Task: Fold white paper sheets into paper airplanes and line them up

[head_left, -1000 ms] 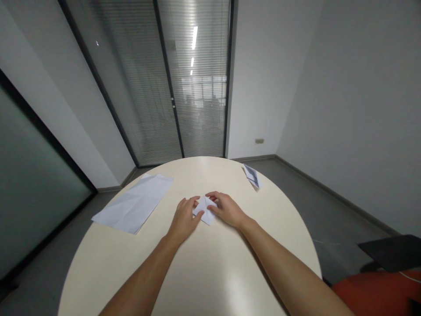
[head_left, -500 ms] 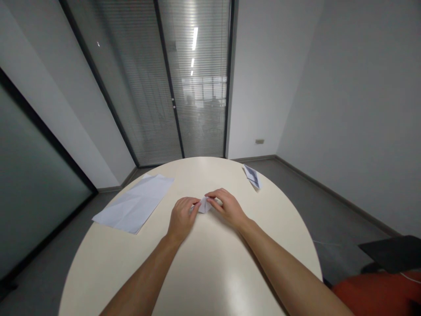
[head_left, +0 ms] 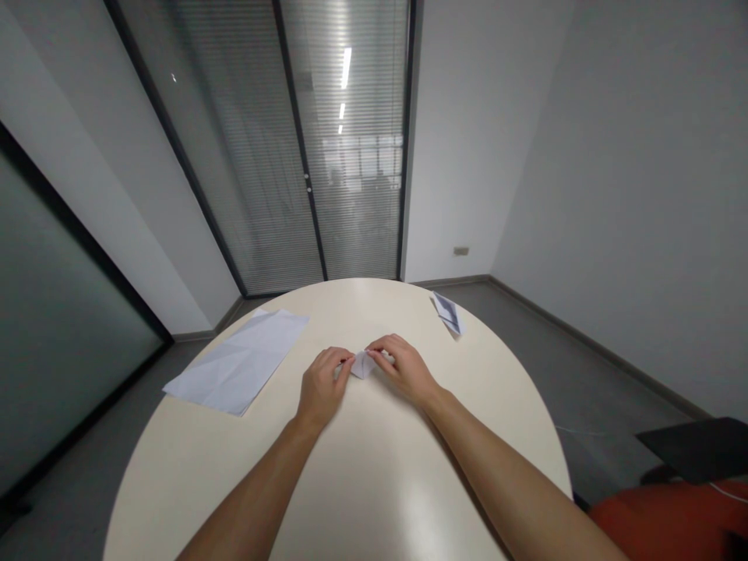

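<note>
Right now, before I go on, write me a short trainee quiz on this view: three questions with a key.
1. Which is nearer the large creased paper: the left hand or the right hand?
2. True or false: both hands have fingers on the small folded paper.
3. Fill in: another folded paper lies near the far ___ edge of the round table, as the person sees it.

Key: 1. The left hand. 2. True. 3. Right.
</note>
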The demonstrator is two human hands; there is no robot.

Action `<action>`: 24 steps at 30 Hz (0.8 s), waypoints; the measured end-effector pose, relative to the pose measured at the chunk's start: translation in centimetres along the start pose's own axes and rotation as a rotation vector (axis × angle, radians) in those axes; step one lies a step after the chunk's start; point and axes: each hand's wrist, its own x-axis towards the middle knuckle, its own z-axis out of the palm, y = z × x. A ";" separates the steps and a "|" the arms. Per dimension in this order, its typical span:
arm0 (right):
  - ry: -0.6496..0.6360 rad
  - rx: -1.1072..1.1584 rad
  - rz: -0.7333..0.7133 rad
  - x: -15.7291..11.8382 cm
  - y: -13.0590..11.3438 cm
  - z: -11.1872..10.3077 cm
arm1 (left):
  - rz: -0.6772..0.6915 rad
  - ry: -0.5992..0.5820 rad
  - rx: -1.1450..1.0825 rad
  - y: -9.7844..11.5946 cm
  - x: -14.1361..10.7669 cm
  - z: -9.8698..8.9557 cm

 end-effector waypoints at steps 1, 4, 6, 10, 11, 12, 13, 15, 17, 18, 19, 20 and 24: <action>0.004 -0.001 0.001 0.0 0.1 0.0 | -0.003 0.002 0.001 -0.1 0.0 0.0; 0.015 -0.009 0.011 0.0 0.5 0.2 | -0.018 0.012 -0.004 -0.4 0.0 0.2; 0.022 -0.013 0.034 0.0 0.8 0.3 | -0.036 0.023 -0.007 -0.6 0.0 0.3; 0.033 -0.008 0.099 0.0 1.4 0.4 | -0.089 0.042 -0.006 -1.0 -0.1 0.5; 0.038 -0.005 0.113 0.0 1.5 0.4 | -0.105 0.047 -0.004 -1.0 -0.1 0.5; 0.044 -0.003 0.127 0.0 1.6 0.4 | -0.123 0.053 -0.004 -1.1 -0.1 0.6; 0.052 0.002 0.142 0.0 1.8 0.4 | -0.141 0.061 -0.006 -1.1 -0.2 0.6; 0.071 0.013 0.174 -0.1 2.0 0.5 | -0.179 0.080 -0.018 -1.2 -0.2 0.7; 0.086 0.019 0.203 -0.1 2.3 0.5 | -0.213 0.099 -0.029 -1.3 -0.2 0.7; 0.093 0.019 0.212 -0.1 2.4 0.5 | -0.227 0.105 -0.032 -1.3 -0.1 0.8; 0.098 0.017 0.218 -0.2 2.5 0.5 | -0.240 0.109 -0.035 -1.4 -0.1 0.8; 0.101 0.015 0.220 -0.2 2.6 0.5 | -0.252 0.111 -0.038 -1.4 -0.1 0.8; 0.077 0.002 0.184 -0.2 2.8 0.5 | -0.284 0.114 -0.043 -1.6 -0.1 0.8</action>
